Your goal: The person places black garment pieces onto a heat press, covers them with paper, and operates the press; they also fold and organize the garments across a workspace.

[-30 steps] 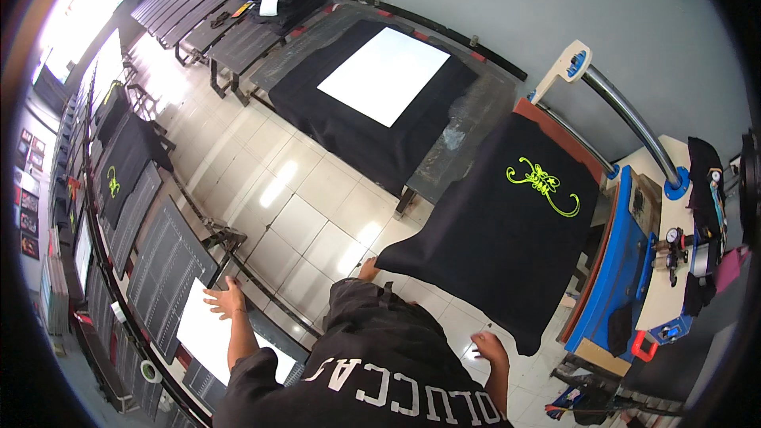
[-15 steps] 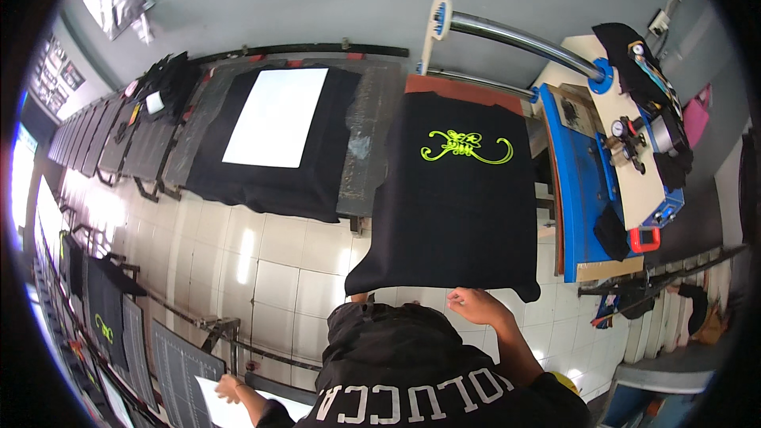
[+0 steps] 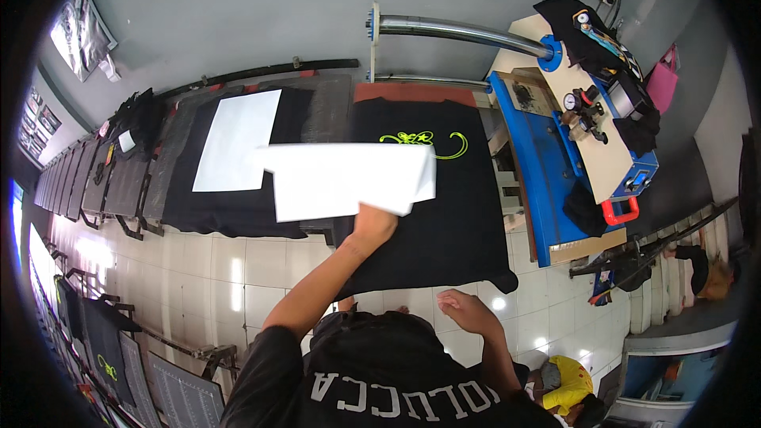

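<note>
My left hand (image 3: pixel 376 223) grips a white sheet of paper (image 3: pixel 341 182) at its near edge and carries it above a black T-shirt (image 3: pixel 428 238). The sheet covers part of the shirt's left side and the lower left of its neon yellow-green print (image 3: pixel 456 145). The shirt lies flat on a red-brown platen (image 3: pixel 416 93). My right hand (image 3: pixel 469 311) hovers just off the shirt's near edge, holding nothing, its fingers loosely bent and apart. Left of this, another black shirt (image 3: pixel 190 210) lies on a dark board with a white sheet (image 3: pixel 238 139) on top.
A blue and cream heat press (image 3: pixel 547 182) with a gauge and red handle stands at the right. More dark boards (image 3: pixel 127 174) run off to the left. Behind me at lower left are racks with grey boards (image 3: pixel 186 388). A person in yellow (image 3: pixel 567 380) is low at the right.
My left hand has swung up from the boards at lower left, bringing a white sheet over the printed shirt. My right hand has drawn slightly back from the shirt's edge.
</note>
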Action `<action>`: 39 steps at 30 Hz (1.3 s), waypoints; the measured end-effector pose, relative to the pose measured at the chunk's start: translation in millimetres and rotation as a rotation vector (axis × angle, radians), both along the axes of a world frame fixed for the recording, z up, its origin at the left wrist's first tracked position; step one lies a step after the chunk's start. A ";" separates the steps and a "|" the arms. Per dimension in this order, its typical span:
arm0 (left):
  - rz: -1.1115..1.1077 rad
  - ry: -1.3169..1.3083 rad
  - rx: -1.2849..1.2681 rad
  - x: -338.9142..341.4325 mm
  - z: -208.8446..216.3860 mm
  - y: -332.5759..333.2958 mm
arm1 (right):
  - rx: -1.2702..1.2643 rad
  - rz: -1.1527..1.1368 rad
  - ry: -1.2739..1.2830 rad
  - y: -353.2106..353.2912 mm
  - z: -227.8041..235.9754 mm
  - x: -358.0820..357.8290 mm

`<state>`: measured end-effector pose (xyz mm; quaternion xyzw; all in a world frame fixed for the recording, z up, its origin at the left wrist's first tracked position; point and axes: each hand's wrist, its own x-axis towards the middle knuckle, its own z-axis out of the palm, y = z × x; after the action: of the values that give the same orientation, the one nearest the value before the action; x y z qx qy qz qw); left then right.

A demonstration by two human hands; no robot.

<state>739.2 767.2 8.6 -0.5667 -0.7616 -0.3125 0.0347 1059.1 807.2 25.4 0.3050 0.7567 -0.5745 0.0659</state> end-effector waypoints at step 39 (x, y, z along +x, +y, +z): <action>-0.610 -0.319 0.046 161.4 87.9 73.8 | 1.546 -0.553 -0.449 227.2 152.0 98.2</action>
<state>900.7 841.0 96.5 -0.7112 -0.5457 -0.4105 -0.1671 1157.3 1034.3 177.4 0.5447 0.8036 0.1826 -0.1552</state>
